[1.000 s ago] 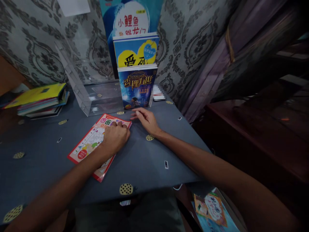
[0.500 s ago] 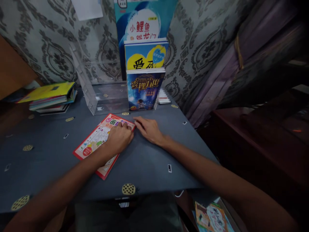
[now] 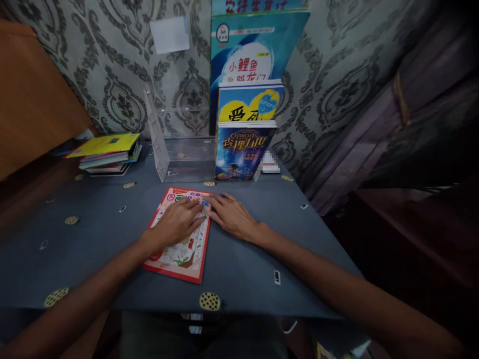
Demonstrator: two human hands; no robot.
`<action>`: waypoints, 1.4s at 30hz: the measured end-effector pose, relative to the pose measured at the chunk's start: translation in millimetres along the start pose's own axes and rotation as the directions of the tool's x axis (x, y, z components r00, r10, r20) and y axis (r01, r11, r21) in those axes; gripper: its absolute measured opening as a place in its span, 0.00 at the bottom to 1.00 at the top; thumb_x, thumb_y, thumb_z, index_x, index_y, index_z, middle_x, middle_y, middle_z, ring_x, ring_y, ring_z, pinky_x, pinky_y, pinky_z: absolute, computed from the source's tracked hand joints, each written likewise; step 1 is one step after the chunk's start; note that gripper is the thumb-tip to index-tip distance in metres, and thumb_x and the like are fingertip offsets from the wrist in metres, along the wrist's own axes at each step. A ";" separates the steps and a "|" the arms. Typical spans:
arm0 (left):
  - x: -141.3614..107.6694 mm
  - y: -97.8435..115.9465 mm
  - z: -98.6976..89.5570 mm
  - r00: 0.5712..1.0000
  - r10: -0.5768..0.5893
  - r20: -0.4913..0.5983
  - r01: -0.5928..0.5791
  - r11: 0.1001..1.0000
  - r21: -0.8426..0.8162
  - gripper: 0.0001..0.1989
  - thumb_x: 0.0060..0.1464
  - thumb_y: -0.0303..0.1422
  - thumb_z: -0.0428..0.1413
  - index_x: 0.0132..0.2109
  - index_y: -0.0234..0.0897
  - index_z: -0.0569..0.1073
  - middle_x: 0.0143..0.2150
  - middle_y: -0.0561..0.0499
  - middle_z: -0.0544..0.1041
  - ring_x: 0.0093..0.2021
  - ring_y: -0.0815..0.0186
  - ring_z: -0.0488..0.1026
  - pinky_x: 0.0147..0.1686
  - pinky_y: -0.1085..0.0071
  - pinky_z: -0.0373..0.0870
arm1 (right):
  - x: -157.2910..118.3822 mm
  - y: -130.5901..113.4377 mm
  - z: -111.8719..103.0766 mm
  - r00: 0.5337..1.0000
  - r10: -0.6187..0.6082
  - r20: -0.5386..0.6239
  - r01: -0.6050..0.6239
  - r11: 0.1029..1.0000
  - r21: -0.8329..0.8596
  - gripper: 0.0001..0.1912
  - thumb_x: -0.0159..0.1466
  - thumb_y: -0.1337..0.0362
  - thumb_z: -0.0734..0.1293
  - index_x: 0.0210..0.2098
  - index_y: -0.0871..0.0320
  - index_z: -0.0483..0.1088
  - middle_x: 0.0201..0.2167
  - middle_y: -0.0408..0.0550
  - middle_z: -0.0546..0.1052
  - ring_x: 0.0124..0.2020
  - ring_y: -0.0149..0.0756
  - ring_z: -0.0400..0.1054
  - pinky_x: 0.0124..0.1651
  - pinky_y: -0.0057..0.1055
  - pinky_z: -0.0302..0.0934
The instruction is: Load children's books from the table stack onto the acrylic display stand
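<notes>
Red-edged book (image 3: 183, 257) lies before the clear rack (image 3: 160, 154), long sides pointing towards it. Left hand (image 3: 175, 222) rests on top, fingers loosely spread. Right hand (image 3: 235, 218), open too, touches its right edge.

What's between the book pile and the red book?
Just bare tablecloth with a pineapple print lies between the book pile and the red book, in the head view.

The worktop (image 3: 239, 279) is covered in matt, smooth-looking grey-blue cloth. The rack (image 3: 159, 149) is made of clear, glossy plastic. The red-edged book (image 3: 187, 254) is bound in smooth printed paper, and a faint sheen is shown by the dark blue book (image 3: 243, 154).
</notes>
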State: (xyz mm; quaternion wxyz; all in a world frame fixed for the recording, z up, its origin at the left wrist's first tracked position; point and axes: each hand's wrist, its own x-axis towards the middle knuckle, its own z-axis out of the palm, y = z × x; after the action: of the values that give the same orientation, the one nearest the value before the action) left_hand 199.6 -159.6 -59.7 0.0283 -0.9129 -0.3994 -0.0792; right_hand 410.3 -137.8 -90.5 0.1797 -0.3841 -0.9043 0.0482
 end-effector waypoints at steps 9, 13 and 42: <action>9.7 -6.0 0.2 0.991 -0.134 0.023 0.133 0.990 0.050 0.13 0.67 0.32 0.47 0.49 0.32 0.74 0.50 0.40 0.79 0.53 0.56 0.72 0.56 0.58 0.67 | 39.1 4.2 12.0 1.000 0.015 0.006 -0.014 0.996 -0.086 0.16 0.74 0.63 0.58 0.57 0.60 0.66 0.56 0.59 0.73 0.56 0.44 0.69 0.64 0.46 0.56; 12.9 -7.0 -0.4 0.985 -0.168 0.027 0.166 0.984 0.064 0.13 0.67 0.31 0.46 0.50 0.34 0.74 0.50 0.42 0.79 0.54 0.58 0.73 0.56 0.60 0.68 | 44.8 -3.3 16.5 0.998 0.069 -0.005 -0.068 0.977 -0.203 0.13 0.73 0.68 0.56 0.52 0.62 0.68 0.51 0.58 0.75 0.53 0.43 0.70 0.64 0.43 0.54; -56.5 2.1 -12.3 0.961 0.194 0.198 -0.182 0.980 -0.079 0.32 0.63 0.53 0.50 0.66 0.38 0.65 0.70 0.40 0.63 0.70 0.51 0.59 0.67 0.52 0.57 | 59.1 -3.2 20.5 0.981 0.195 0.000 -0.192 0.964 -0.184 0.16 0.73 0.71 0.53 0.52 0.65 0.69 0.55 0.61 0.73 0.56 0.44 0.67 0.58 0.40 0.57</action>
State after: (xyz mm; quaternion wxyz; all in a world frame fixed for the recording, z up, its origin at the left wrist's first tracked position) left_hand 161.9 -203.4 -57.0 -0.0328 -0.9504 -0.3093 0.0062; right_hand 362.8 -96.9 -91.9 0.1298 -0.4850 -0.8647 -0.0140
